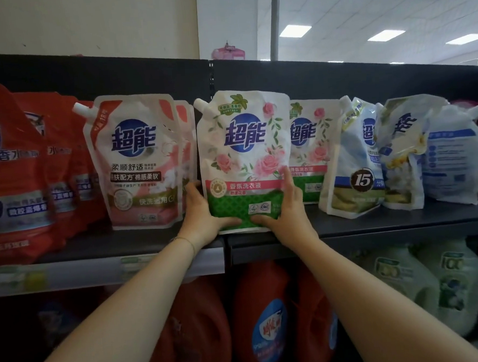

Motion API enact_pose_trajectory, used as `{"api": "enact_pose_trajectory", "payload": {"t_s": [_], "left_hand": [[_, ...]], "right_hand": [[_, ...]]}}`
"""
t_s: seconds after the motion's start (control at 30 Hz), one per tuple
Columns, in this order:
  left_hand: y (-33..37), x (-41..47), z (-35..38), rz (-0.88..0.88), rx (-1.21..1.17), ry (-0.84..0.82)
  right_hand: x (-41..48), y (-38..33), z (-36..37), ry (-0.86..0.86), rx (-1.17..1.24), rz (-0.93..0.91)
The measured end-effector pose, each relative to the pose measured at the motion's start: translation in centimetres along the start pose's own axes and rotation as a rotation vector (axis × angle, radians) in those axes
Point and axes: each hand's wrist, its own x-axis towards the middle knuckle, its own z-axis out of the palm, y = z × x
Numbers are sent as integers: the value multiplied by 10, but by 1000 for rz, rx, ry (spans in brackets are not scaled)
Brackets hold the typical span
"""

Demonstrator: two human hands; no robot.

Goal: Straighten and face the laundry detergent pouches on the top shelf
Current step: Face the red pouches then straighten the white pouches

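Rose-print pouch stands at near edge of top shelf, mid-row, between hands. Label faces out, spout at top left, long axis upright, slight lean. Left hand grips lower left edge, right hand lower right edge, thumbs on green base. Neither hand nearer. Pink pouch just left. Blue-white pouches farther right sit skewed, probably next to fix.
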Motion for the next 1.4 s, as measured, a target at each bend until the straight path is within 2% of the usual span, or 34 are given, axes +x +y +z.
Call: {"api": "enact_pose_trajectory", "payload": {"t_s": [0.1, 0.23, 0.4, 0.47, 0.63, 0.77, 0.9, 0.97, 1.03, 1.1, 1.23, 1.4], "left_hand": [[3, -9, 0, 136, 140, 126], [6, -17, -1, 273, 342, 166], [7, -19, 2, 327, 769, 205], [6, -17, 3, 334, 779, 193], [10, -16, 2, 230, 540, 52], [12, -21, 1, 238, 560, 68], [16, -33, 10, 451, 741, 229], [25, -37, 22, 591, 785, 237], [40, -37, 39, 709, 770, 163], [56, -33, 59, 766, 757, 53], [82, -18, 104, 685, 763, -90], [100, 0, 156, 457, 625, -208]], "right_hand": [[-6, -1, -2, 8, -181, -80], [-4, -2, -1, -24, -123, -61], [0, -3, 0, -30, -135, -40], [3, -2, 1, -37, -131, -22], [6, -1, 1, -84, -35, 11], [4, 1, -5, -142, 83, -63], [3, 10, -20, -267, 319, -29], [10, 13, -35, -333, 385, 32], [22, 17, -50, -321, 190, 49], [34, 24, -61, -272, -166, 11], [54, 47, -72, -275, -885, -358], [69, 91, -89, -249, -1134, -386]]}}
